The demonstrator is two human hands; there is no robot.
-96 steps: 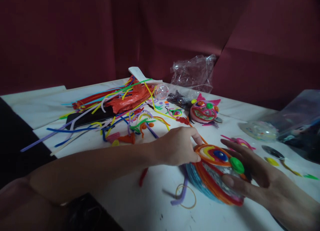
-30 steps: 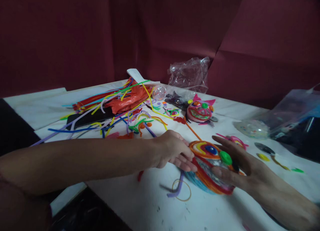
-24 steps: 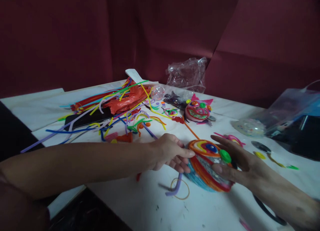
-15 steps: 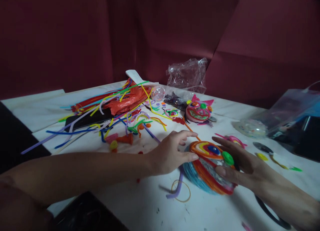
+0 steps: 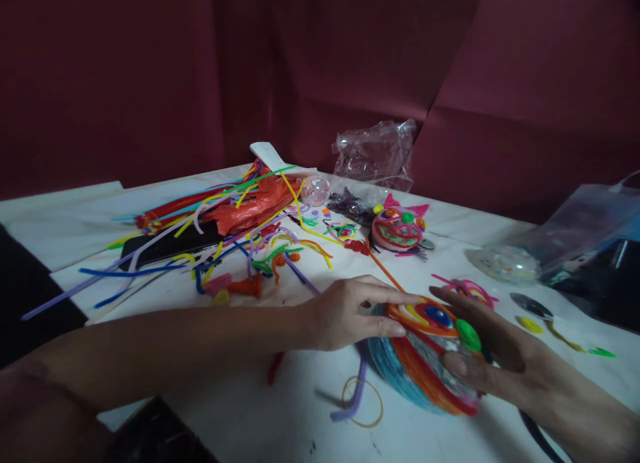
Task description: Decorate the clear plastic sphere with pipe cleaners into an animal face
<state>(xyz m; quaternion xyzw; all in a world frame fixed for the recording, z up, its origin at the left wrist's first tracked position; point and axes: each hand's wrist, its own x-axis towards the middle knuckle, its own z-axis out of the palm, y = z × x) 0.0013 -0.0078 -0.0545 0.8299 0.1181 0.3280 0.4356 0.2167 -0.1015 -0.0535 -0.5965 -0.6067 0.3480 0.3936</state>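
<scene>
Leaning at an angle over the near right of the desk (image 5: pixel 300 443), the decorated ball (image 5: pixel 400 376) sits between two hands; whether it rests on the surface or hangs just above, I cannot tell. Blue, orange and red strips band its side, below an orange-rimmed eye with a blue bead (image 5: pixel 437 315) and beside a green disc (image 5: pixel 468 334).

The right hand (image 5: pixel 500 359) cups the far side, thumb on the front and fingers spread behind. The left hand (image 5: pixel 345 316) has thumb and forefinger parted across the eye's rim; whether they pinch or merely press is unclear.

Pressing unevenly there could shift or peel the eye, and the right thumb, close to the disc, could knock it loose. Were the right hand to slacken, the round shape might roll towards the purple strip (image 5: pixel 356 396) and rubber band (image 5: pixel 381 403) just in front.

Farther back stand a pink-eared ball (image 5: pixel 397 233), tangled strips (image 5: pixel 275 253), red plastic (image 5: pixel 250 209) and a clear bag (image 5: pixel 373 156).
</scene>
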